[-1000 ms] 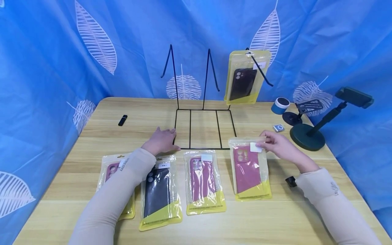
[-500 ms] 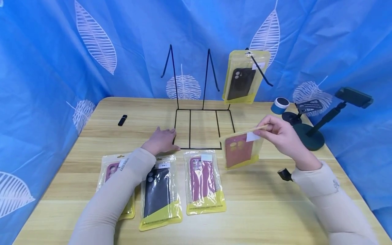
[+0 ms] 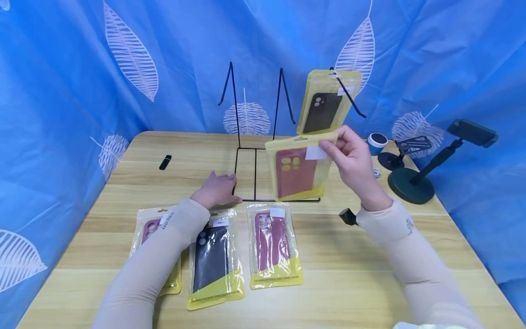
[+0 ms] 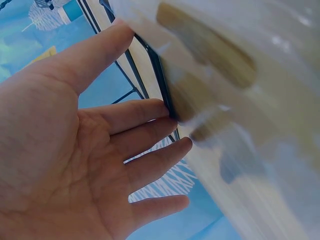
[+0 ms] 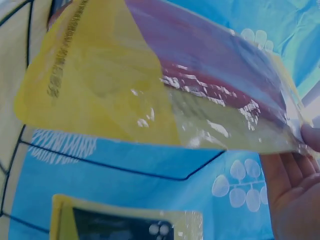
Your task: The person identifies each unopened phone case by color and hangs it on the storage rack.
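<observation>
We pinch the maroon phone-case packet (image 3: 299, 170) with our right hand (image 3: 353, 164) at frame centre; left hand (image 3: 216, 189), fingers flat, rests on wire rack base (image 3: 255, 173).

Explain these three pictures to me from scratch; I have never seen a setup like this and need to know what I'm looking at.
No machine here: a person works with two bare hands, wearing three cameras. The wide picture comes from a camera on the head, looking down at a wooden table in front of a blue leaf-print curtain. The other two come from cameras strapped to each wrist, so they look close and skewed.

The right hand pinches the top of a packaged red phone case, held up in the air in front of a black wire display rack. One packaged dark case hangs on the rack's right hook. The left hand lies flat by the rack's base, fingers straight, touching the wire.

Three more packaged cases lie in a row near the person. To the right are phone stands and a blue roll; far left, a small black stick.
</observation>
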A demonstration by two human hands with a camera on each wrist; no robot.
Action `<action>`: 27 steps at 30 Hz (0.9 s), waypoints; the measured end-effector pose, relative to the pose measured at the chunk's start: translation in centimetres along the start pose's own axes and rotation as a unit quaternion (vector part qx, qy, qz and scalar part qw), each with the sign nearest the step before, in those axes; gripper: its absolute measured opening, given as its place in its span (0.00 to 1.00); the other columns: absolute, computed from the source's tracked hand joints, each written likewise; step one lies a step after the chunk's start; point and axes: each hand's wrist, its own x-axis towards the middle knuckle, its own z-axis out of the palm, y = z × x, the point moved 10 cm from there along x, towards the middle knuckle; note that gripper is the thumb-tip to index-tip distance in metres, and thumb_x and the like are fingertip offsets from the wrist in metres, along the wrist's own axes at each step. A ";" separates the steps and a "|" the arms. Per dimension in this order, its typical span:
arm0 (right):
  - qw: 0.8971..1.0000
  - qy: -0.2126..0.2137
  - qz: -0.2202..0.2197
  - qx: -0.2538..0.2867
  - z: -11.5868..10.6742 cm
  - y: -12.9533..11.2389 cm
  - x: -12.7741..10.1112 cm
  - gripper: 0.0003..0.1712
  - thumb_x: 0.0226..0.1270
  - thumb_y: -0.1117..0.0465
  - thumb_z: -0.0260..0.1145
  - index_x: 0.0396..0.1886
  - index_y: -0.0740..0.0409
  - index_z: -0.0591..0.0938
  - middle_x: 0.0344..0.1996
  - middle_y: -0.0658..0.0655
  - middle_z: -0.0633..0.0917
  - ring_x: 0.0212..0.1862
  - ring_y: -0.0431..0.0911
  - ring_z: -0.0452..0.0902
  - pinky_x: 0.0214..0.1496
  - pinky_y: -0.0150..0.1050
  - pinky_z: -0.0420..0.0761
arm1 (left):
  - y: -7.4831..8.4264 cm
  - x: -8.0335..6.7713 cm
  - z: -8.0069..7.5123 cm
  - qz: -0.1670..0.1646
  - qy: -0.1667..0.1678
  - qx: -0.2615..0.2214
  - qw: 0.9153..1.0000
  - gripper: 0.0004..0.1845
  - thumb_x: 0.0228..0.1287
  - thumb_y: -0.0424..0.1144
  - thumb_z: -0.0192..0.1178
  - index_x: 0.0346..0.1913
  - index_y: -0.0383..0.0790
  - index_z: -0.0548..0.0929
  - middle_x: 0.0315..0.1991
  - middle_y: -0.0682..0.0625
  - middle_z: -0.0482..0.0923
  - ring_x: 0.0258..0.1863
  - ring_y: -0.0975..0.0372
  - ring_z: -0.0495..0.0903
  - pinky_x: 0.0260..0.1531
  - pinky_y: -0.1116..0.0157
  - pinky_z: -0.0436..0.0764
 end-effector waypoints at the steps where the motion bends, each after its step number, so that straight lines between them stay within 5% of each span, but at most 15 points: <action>1: 1.000 0.007 -0.003 -0.003 0.2 -0.1 0.3 0.05 0.71 0.63 0.64 0.36 0.60 0.77 0.28 0.47 0.88 0.25 0.39 0.77 0.24 0.27 0.71 | 0.0 0.0 0.0 0.001 0.000 0.001 1.000 0.44 0.65 0.62 0.59 0.73 0.34 0.64 0.77 0.42 0.56 0.75 0.45 0.60 0.75 0.37 0.46; 6: 0.999 0.035 -0.015 -0.035 0.5 -0.2 1.5 0.04 0.72 0.62 0.63 0.37 0.55 0.76 0.31 0.45 0.89 0.31 0.39 0.82 0.26 0.28 0.75 | 0.1 0.1 0.1 0.002 -0.002 0.003 1.000 0.44 0.66 0.62 0.59 0.73 0.34 0.64 0.77 0.42 0.56 0.75 0.45 0.60 0.75 0.37 0.47; 20: 0.998 0.044 0.006 -0.046 1.4 1.9 3.5 0.05 0.72 0.60 0.63 0.39 0.55 0.76 0.23 0.45 0.85 0.20 0.41 0.70 0.16 0.34 0.55 | -0.2 -0.1 0.0 -0.002 -0.003 0.004 1.000 0.44 0.66 0.62 0.59 0.74 0.35 0.64 0.77 0.43 0.56 0.75 0.46 0.60 0.76 0.38 0.47; 27: 0.991 0.080 -0.017 -0.102 1.5 2.4 5.0 0.13 0.72 0.59 0.64 0.51 0.59 0.74 0.21 0.41 0.84 0.17 0.38 0.69 0.16 0.30 0.62 | -0.2 -0.1 0.0 -0.001 -0.002 0.003 1.000 0.44 0.66 0.62 0.59 0.74 0.35 0.64 0.77 0.43 0.56 0.75 0.46 0.60 0.76 0.38 0.47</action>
